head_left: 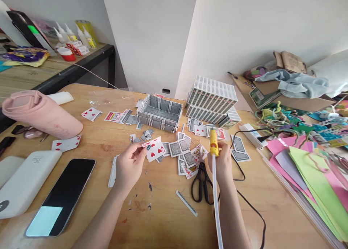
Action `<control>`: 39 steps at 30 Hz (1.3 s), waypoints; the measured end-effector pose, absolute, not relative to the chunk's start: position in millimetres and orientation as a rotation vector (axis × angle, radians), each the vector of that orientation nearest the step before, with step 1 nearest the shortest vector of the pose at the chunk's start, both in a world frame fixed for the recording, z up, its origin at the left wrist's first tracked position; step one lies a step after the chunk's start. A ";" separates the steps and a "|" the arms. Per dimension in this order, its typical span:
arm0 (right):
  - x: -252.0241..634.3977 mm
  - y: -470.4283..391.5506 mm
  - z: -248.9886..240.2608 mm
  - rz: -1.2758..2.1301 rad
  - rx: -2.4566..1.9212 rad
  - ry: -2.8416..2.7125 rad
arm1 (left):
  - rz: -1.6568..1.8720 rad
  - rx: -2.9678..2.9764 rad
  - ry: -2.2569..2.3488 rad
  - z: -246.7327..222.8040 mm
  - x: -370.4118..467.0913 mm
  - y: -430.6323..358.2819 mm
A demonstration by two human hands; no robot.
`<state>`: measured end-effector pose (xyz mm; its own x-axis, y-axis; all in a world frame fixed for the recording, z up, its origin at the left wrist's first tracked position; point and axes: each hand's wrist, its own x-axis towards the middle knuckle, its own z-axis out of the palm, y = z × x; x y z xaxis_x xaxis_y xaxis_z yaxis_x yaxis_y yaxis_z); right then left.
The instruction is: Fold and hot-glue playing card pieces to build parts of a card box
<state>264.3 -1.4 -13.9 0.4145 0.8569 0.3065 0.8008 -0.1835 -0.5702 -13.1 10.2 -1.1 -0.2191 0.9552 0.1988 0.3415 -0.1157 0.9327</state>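
Between the thumb and fingers of my left hand [132,162] is a playing card [154,151], a five of hearts, raised above the table with its face toward me. My right hand [221,162] is wrapped round a yellow hot glue gun [214,142] with a long white glue stick [216,198] sticking out of its back. Black-handled scissors [201,185] lie beside my right hand. Beyond my hands stands an open box built from playing cards [160,113]. Loose cards [181,147] are scattered between my hands, mostly backs up.
Stacked card packs [213,96] stand at the back right. A pink tumbler [43,113], a phone [61,198] and a white power bank [29,183] lie on the left. A black cord [252,209] runs from a power strip [252,135]; coloured paper [312,180] is at the right.
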 end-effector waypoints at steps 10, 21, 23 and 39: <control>288.9 3.0 -30.2 0.238 -2.115 -1.282 | 1.385 1.331 1.790 1.5 -28.8 18.2; 265.3 -1.6 -15.5 0.113 -2.316 -1.342 | 1.371 1.328 1.769 3.0 -30.1 21.4; 249.5 -0.5 -3.8 0.101 -2.198 -1.491 | 1.355 1.333 1.760 1.6 -30.7 21.6; 137.6 72.6 3.6 0.509 -1.337 -2.906 | 1.269 1.388 1.762 2.9 -33.5 22.2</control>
